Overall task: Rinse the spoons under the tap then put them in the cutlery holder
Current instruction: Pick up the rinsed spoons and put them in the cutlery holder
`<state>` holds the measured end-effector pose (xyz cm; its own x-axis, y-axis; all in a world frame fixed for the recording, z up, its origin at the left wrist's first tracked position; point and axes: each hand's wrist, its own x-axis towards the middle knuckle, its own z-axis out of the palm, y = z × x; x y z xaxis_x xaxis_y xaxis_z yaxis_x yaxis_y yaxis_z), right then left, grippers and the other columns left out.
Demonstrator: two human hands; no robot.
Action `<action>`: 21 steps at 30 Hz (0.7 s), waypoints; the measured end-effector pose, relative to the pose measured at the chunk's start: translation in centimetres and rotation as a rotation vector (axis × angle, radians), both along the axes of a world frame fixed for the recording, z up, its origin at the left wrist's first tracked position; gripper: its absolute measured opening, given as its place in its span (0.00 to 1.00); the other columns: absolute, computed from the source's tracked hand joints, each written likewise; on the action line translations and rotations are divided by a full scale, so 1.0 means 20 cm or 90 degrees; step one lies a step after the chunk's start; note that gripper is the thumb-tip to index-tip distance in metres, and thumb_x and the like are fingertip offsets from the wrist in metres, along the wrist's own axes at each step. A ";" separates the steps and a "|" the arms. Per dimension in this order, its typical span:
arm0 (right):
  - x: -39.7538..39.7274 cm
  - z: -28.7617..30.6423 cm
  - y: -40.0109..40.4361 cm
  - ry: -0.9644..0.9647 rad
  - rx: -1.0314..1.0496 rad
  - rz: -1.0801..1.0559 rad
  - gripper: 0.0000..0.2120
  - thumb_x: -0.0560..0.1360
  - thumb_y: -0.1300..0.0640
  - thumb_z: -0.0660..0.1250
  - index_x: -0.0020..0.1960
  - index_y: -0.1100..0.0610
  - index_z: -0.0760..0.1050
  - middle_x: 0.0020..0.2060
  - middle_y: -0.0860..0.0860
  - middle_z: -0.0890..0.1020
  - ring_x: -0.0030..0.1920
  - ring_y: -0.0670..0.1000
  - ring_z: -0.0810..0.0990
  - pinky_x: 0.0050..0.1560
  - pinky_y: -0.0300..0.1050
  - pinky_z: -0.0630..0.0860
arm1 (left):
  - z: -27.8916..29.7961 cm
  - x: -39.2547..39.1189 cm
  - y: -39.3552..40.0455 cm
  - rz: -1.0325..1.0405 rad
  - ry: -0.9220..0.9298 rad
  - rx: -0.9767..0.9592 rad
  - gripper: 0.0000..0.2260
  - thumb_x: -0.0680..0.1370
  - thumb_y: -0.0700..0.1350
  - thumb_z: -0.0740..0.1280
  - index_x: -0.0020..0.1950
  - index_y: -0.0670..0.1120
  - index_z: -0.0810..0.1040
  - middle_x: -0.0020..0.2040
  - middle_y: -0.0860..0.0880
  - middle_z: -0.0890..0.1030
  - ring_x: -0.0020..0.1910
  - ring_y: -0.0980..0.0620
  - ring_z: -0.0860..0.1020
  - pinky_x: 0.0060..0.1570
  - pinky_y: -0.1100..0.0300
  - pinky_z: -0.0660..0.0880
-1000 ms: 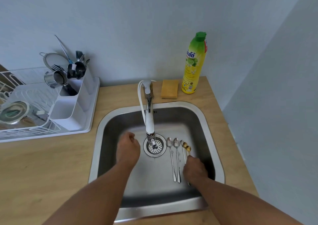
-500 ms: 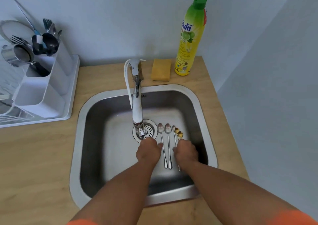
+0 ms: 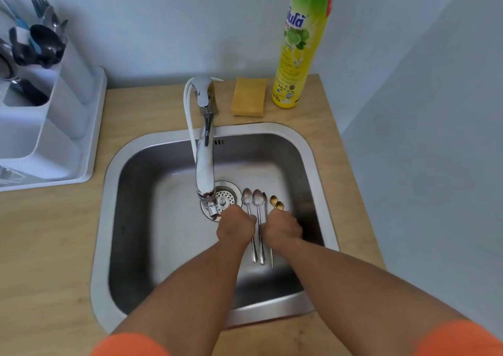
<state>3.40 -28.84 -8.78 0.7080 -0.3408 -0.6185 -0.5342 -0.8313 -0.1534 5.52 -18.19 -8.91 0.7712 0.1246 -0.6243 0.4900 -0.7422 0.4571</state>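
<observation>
Both hands had come down onto the row of spoons (image 3: 258,219) on the sink (image 3: 304,148) floor. A second earlier the left hand (image 3: 235,226) hung apart over the bare basin left of the drain (image 3: 223,199); by now it had crossed to the leftmost silver spoon, knuckles up, fingers curled under. Whether it actually pinched that handle could not be told: the fingertips were hidden. The right hand (image 3: 283,229) sat just beside it over the gold spoons (image 3: 276,202), likewise curled and knuckles up, grip unreadable. Two silver handles showed in the gap between the hands and ran back below the wrists; bowls lay ahead of the knuckles, near the drain. Tap (image 3: 205,148) stood just ahead of the left hand, no water seen running. Judged: gathering step only, rinsing not begun. Holder (image 3: 40,127) was far off to the left of the grip, already holding other cutlery.
</observation>
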 end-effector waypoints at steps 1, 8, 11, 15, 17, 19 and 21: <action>0.00 0.00 0.00 0.003 0.009 0.007 0.08 0.79 0.55 0.67 0.52 0.57 0.82 0.52 0.56 0.84 0.53 0.59 0.85 0.42 0.45 0.74 | 0.00 0.00 0.00 0.001 0.003 -0.006 0.12 0.75 0.46 0.69 0.47 0.36 0.82 0.47 0.37 0.85 0.46 0.38 0.85 0.40 0.54 0.76; -0.05 0.00 0.01 -0.028 0.038 0.012 0.16 0.79 0.49 0.66 0.35 0.53 0.69 0.36 0.51 0.76 0.32 0.49 0.73 0.30 0.41 0.65 | -0.01 -0.08 0.09 0.000 -0.002 -0.024 0.12 0.77 0.48 0.67 0.37 0.43 0.77 0.36 0.45 0.79 0.42 0.40 0.84 0.39 0.56 0.74; -0.07 0.04 0.01 -0.064 0.031 0.031 0.11 0.79 0.48 0.64 0.43 0.54 0.71 0.42 0.53 0.80 0.36 0.51 0.75 0.35 0.43 0.69 | 0.00 -0.12 0.19 0.025 -0.033 -0.030 0.12 0.79 0.47 0.66 0.37 0.44 0.76 0.38 0.44 0.80 0.42 0.40 0.82 0.41 0.55 0.74; -0.10 0.10 0.05 -0.139 0.079 0.071 0.06 0.80 0.49 0.61 0.53 0.51 0.67 0.44 0.54 0.83 0.34 0.50 0.72 0.32 0.44 0.66 | 0.06 -0.13 0.31 0.072 -0.078 -0.017 0.07 0.80 0.48 0.65 0.47 0.44 0.76 0.46 0.44 0.82 0.46 0.43 0.80 0.43 0.55 0.73; -0.11 0.12 0.10 -0.156 0.098 0.090 0.06 0.79 0.49 0.61 0.52 0.51 0.68 0.42 0.52 0.82 0.36 0.52 0.76 0.35 0.45 0.69 | 0.10 -0.14 0.38 0.096 -0.092 -0.009 0.07 0.80 0.48 0.66 0.49 0.45 0.75 0.48 0.45 0.82 0.48 0.43 0.81 0.45 0.54 0.77; -0.11 0.14 0.17 -0.164 0.118 0.105 0.06 0.79 0.49 0.61 0.50 0.51 0.69 0.42 0.51 0.81 0.40 0.55 0.78 0.39 0.46 0.70 | 0.14 -0.15 0.46 0.123 -0.101 0.002 0.07 0.80 0.49 0.65 0.50 0.46 0.75 0.46 0.47 0.81 0.45 0.45 0.81 0.46 0.51 0.81; -0.12 0.17 0.26 -0.169 0.136 0.128 0.05 0.79 0.49 0.60 0.49 0.50 0.69 0.40 0.49 0.80 0.40 0.54 0.78 0.38 0.46 0.70 | 0.18 -0.16 0.54 0.155 -0.117 0.011 0.07 0.80 0.49 0.65 0.49 0.46 0.75 0.44 0.47 0.81 0.43 0.44 0.82 0.46 0.47 0.84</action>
